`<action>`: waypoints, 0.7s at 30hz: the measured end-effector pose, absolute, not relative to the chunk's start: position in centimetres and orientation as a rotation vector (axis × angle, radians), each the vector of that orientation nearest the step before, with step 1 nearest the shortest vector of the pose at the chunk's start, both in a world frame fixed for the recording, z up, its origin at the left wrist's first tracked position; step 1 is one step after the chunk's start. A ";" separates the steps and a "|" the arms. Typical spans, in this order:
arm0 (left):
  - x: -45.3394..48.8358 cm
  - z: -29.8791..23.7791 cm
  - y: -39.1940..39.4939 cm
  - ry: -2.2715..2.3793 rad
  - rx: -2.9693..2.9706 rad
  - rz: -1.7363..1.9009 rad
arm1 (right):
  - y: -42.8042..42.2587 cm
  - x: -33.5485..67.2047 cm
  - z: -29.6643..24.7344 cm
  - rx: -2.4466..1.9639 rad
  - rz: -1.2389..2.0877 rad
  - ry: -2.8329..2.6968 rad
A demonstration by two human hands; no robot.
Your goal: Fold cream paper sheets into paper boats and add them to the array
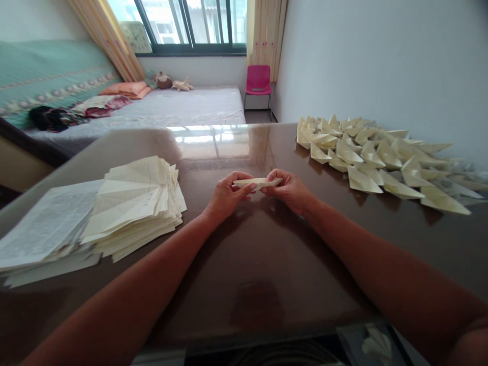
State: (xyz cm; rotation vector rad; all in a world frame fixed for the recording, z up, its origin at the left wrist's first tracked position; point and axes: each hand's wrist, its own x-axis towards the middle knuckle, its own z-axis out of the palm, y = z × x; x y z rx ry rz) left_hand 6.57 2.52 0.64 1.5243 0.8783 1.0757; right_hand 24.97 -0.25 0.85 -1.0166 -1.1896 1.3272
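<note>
A narrow piece of folded cream paper (257,182) is held level between both hands, just above the glossy brown table (263,259). My left hand (231,192) pinches its left end, thumb in front. At the other end, my right hand (288,188) grips it with thumb and fingers closed. The fingers behind the paper are partly hidden. Left of my hands lies a stack of creased cream sheets (133,203), fanned at the edge. To the right, many folded paper boats (366,155) stand packed together in rows.
Printed sheets (49,218) lie at the table's left, partly under the cream stack. A bed (202,107) and a pink chair (258,81) are beyond the far edge. A white wall (373,66) runs along the right. Crumpled pale paper (376,343) shows below the near edge.
</note>
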 end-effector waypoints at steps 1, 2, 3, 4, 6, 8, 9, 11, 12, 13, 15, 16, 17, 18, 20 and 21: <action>6.6 0.6 2.5 0.857 1.503 1.050 | -0.2 25.0 0.8 -1.016 1.315 -1.190; 6.6 0.6 2.5 0.843 1.488 1.039 | -0.2 25.1 0.8 -1.013 1.307 -1.190; 6.7 0.5 2.5 0.840 1.479 1.042 | -0.1 25.1 0.8 -1.010 1.307 -1.192; 6.7 0.5 2.5 0.847 1.478 1.056 | -0.1 25.1 0.8 -1.011 1.310 -1.199; 6.7 0.4 2.6 0.877 1.492 1.088 | -0.2 25.2 0.9 -1.035 1.323 -1.226; 6.6 0.5 2.7 0.909 1.515 1.107 | -0.1 25.3 1.1 -1.093 1.317 -1.278; 6.6 0.5 2.7 0.923 1.526 1.108 | -0.1 25.4 1.2 -1.119 1.297 -1.308; 6.5 0.6 2.7 0.945 1.544 1.110 | 0.0 25.5 1.3 -1.128 1.230 -1.343; 6.5 0.7 2.7 0.956 1.553 1.111 | 0.0 25.5 1.3 -1.113 1.200 -1.345; 6.5 0.8 2.7 0.965 1.559 1.112 | 0.0 25.6 1.3 -1.090 1.182 -1.340; 6.5 1.0 2.5 0.981 1.566 1.110 | 0.1 25.6 1.4 -1.055 1.182 -1.327; 6.5 1.1 2.5 0.987 1.568 1.107 | 0.1 25.5 1.4 -1.050 1.185 -1.325; 6.5 1.1 2.4 0.989 1.567 1.101 | 0.1 25.5 1.4 -1.052 1.182 -1.323; 6.5 1.2 2.4 0.988 1.565 1.095 | 0.1 25.5 1.5 -1.060 1.174 -1.321; 6.5 1.3 2.3 0.975 1.559 1.082 | 0.1 25.4 1.5 -1.077 1.147 -1.314; 6.5 1.4 2.3 0.963 1.551 1.079 | 0.1 25.4 1.5 -1.082 1.136 -1.310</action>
